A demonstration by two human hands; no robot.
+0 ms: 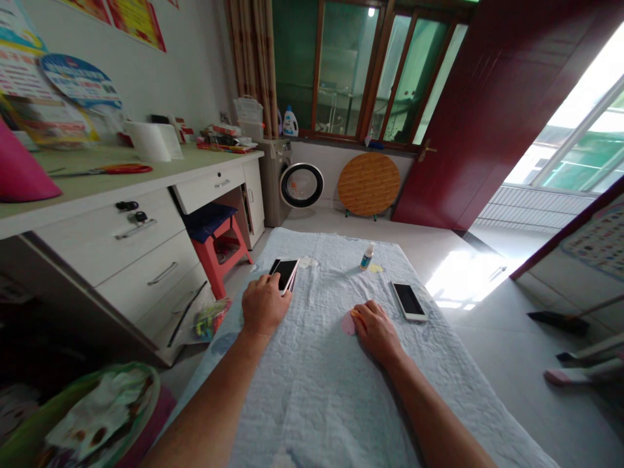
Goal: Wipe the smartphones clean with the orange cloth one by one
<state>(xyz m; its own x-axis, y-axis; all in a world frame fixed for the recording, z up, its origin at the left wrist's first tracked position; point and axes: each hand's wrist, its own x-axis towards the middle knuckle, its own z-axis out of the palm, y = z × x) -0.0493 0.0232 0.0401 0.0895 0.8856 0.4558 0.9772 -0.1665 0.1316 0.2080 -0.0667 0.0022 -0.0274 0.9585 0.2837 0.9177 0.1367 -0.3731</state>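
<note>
My left hand [266, 305] is closed on the near end of a dark-screened phone [287, 268] at the left of the pale blue quilted cloth [312, 383]. Pinkish edges show along the phone's right side; whether these are a case or more phones stacked below, I cannot tell. My right hand [377, 330] rests low on the cloth with its fingers curled. A bit of something orange-yellow [358, 314] shows at its fingertips, mostly hidden. Right of that hand lies a white phone [409, 301], screen up. A small bottle with a white cap [367, 257] stands beyond.
A desk with drawers [160, 273] runs along the left, with red-handled scissors [127, 169] and a paper roll [151, 142] on top. Near it are a red stool [221, 250] and a waste bin [151, 396]. Behind stand a washing machine [273, 185] and a round wooden board [369, 184].
</note>
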